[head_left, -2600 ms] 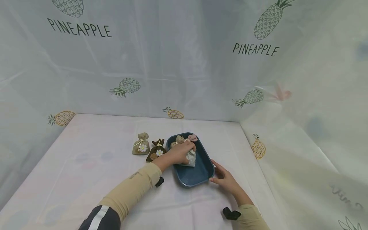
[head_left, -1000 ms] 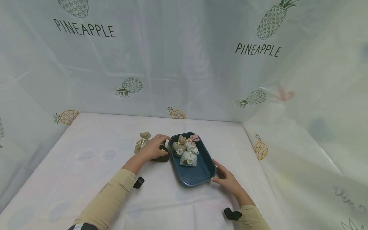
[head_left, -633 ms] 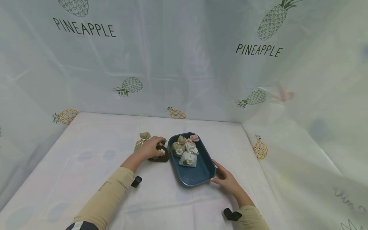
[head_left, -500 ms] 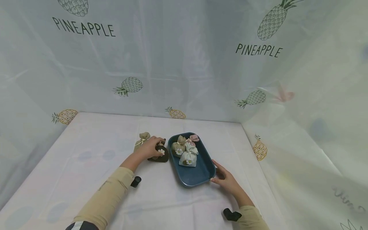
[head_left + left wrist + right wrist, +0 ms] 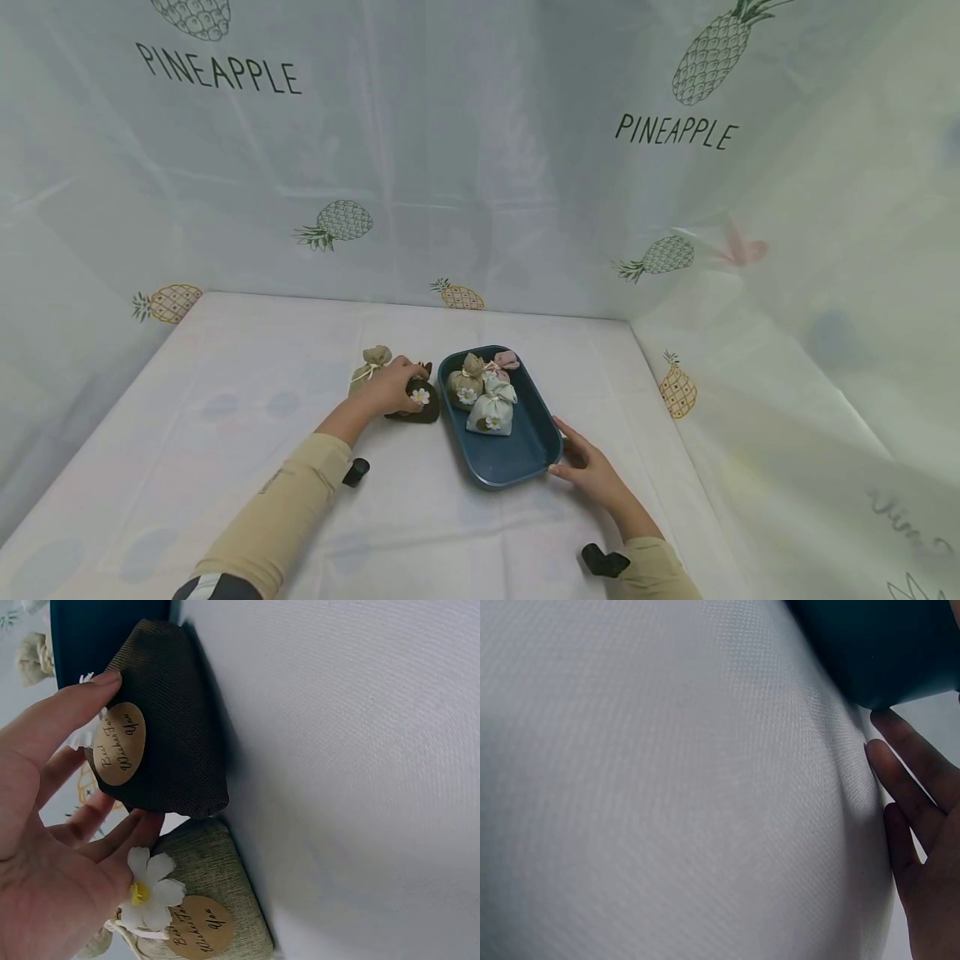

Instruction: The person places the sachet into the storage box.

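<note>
Brown bag (image 5: 176, 727) is on the table (image 5: 420, 508) by the tray (image 5: 506, 462), left hand (image 5: 392, 389) pinching it thumb-to-fingers. Looks light, squishy, grippy cloth, so I'd take it near the neck (image 5: 427, 369). Right hand (image 5: 594, 475) has fingers spread against the tray. Green bag (image 5: 225, 874) crowds one side, tray wall the other

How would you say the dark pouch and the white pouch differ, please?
The dark pouch is deep brown; the white pouch is pale. The dark pouch is outside the tray; the white pouch is inside it. The left hand grips the dark pouch; no hand touches the white pouch. Both bear a white flower.
</note>
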Demonstrator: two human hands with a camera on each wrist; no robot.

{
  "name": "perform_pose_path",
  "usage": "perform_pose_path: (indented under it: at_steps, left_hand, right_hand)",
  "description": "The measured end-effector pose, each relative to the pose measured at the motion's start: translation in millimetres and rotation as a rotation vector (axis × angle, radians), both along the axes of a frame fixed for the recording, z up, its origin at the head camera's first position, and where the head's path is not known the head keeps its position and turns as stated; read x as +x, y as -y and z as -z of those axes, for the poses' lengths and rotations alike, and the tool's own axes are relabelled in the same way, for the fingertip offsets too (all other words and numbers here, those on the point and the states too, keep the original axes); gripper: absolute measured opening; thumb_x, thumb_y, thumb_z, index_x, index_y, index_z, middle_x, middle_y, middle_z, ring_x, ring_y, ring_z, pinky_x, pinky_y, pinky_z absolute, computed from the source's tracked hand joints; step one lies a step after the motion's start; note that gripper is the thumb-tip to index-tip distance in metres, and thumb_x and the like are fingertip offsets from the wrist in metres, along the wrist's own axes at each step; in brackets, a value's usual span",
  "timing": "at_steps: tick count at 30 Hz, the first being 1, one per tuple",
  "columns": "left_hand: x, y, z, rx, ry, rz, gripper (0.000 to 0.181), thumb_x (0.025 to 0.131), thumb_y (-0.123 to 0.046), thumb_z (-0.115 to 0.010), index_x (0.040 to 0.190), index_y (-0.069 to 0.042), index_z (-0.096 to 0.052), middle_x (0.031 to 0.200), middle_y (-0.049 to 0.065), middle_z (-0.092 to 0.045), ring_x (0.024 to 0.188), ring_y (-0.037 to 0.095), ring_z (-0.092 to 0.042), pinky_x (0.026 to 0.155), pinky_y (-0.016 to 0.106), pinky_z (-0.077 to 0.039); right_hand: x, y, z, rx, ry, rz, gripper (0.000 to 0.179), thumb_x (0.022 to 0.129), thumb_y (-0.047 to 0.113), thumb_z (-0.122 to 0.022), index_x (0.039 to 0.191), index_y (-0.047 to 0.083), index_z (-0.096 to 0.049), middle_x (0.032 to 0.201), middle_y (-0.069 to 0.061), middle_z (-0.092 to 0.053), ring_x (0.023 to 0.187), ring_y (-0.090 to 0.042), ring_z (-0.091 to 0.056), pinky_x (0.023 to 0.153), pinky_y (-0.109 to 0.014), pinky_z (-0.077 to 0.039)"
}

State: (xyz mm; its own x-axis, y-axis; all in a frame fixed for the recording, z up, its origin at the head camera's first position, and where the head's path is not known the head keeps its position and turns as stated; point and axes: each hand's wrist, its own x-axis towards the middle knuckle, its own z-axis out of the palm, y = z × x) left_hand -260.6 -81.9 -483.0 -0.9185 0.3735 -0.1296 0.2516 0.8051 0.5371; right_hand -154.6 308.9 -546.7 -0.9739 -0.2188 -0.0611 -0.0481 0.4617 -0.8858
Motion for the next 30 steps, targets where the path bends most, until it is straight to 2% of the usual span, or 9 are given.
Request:
perform_pose_path:
  at_steps: [11, 13, 21, 25, 30]
  left_hand:
    - [0.4, -1.2, 0.8, -0.041, 0.014, 0.032, 0.047, 0.076, -0.025, -0.085, 0.118, -0.013, -0.067, 0.115, 0.012, -0.049, 0.094, 0.026, -0.055, 0.082, 0.043, -0.049]
    - [0.5, -1.4, 1.1, -0.047, 0.011, 0.042, 0.045, 0.076, -0.026, -0.085, 0.115, -0.013, -0.068, 0.114, 0.012, -0.05, 0.092, 0.024, -0.055, 0.081, 0.042, -0.049]
    - [4.0, -0.2, -0.6, 0.001, -0.024, 0.052, 0.042, 0.074, -0.022, -0.086, 0.111, -0.011, -0.069, 0.112, 0.012, -0.05, 0.092, 0.023, -0.054, 0.082, 0.04, -0.049]
    - [6.4, 1.5, -8.7, 0.068, -0.038, 0.031, 0.042, 0.075, -0.018, -0.085, 0.112, -0.01, -0.068, 0.111, 0.013, -0.048, 0.093, 0.024, -0.051, 0.081, 0.04, -0.049]
    - [9.8, -0.4, -27.3, 0.118, -0.069, 0.037, 0.041, 0.076, -0.015, -0.085, 0.112, -0.009, -0.068, 0.111, 0.013, -0.046, 0.092, 0.025, -0.048, 0.08, 0.04, -0.047]
  right_hand:
    - [1.4, 2.2, -6.2, -0.005, 0.015, 0.006, 0.082, 0.08, 0.024, -0.082, 0.151, 0.024, -0.04, 0.138, -0.015, -0.053, 0.125, -0.032, -0.05, 0.104, -0.045, -0.038]
    - [0.4, 0.8, -1.7, -0.001, 0.009, 0.01, 0.082, 0.079, 0.026, -0.082, 0.15, 0.026, -0.04, 0.137, -0.014, -0.054, 0.124, -0.03, -0.051, 0.104, -0.044, -0.038]
    - [0.7, 1.4, -1.5, 0.007, 0.003, 0.018, 0.082, 0.079, 0.026, -0.082, 0.15, 0.027, -0.04, 0.138, -0.015, -0.053, 0.126, -0.032, -0.05, 0.106, -0.051, -0.034]
    - [0.7, 2.0, -1.8, -0.002, 0.009, 0.02, 0.082, 0.079, 0.026, -0.082, 0.15, 0.026, -0.041, 0.14, -0.015, -0.051, 0.127, -0.034, -0.048, 0.107, -0.053, -0.032]
    - [1.0, 2.7, -2.6, -0.01, 0.018, 0.025, 0.082, 0.079, 0.025, -0.082, 0.15, 0.026, -0.041, 0.14, -0.016, -0.051, 0.128, -0.035, -0.048, 0.107, -0.053, -0.032]
